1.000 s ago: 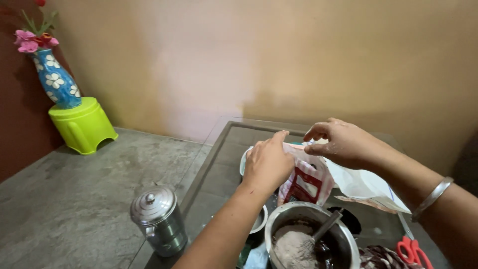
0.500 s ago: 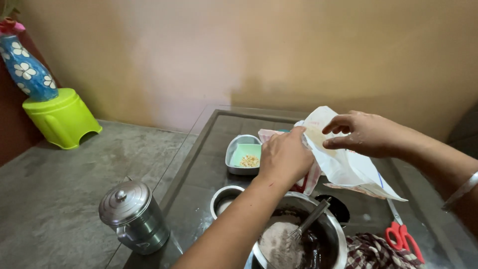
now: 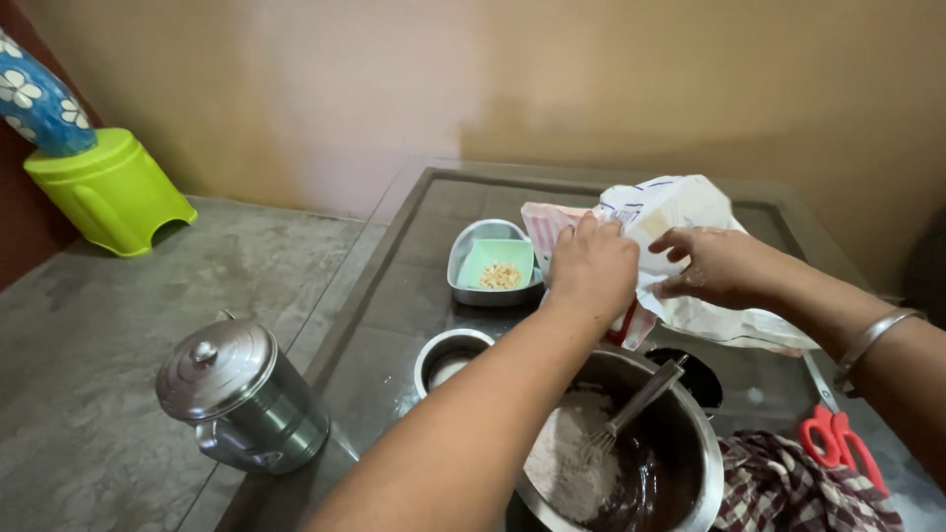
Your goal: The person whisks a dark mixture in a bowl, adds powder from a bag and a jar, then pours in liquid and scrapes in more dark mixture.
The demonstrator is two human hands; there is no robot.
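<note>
Both hands grip a crumpled white plastic bag (image 3: 680, 212) held over the low glass-topped table (image 3: 414, 286): the left hand (image 3: 594, 266) has its fingers curled down and pressed onto the bag's near left edge, where a pink-and-white striped part shows, and the right hand (image 3: 717, 266) pinches the bag's middle from the right, thumb and fingers closed on the plastic. A metal bangle (image 3: 872, 340) sits on the right wrist. The bag hangs just above and behind a large steel mixing bowl (image 3: 695, 443), which holds white flour on its left side, dark brown batter on its right, and a metal whisk (image 3: 631, 409) leaning against the rim. Just left of that bowl stands a small steel cup (image 3: 448, 357), and behind it a rounded square steel dish (image 3: 471, 258) carries a pale green inner tray with a little heap of chopped nuts (image 3: 500, 277). A small dark bowl (image 3: 695, 372) sits partly hidden under the bag. Red-handled scissors (image 3: 838, 443) lie at the right edge beside a checked cloth (image 3: 788, 488). On the grey floor to the left stand a lidded steel canister (image 3: 241, 394), a lime-green plastic stool (image 3: 108, 192) and a blue flowered vase (image 3: 34, 103) on it
</note>
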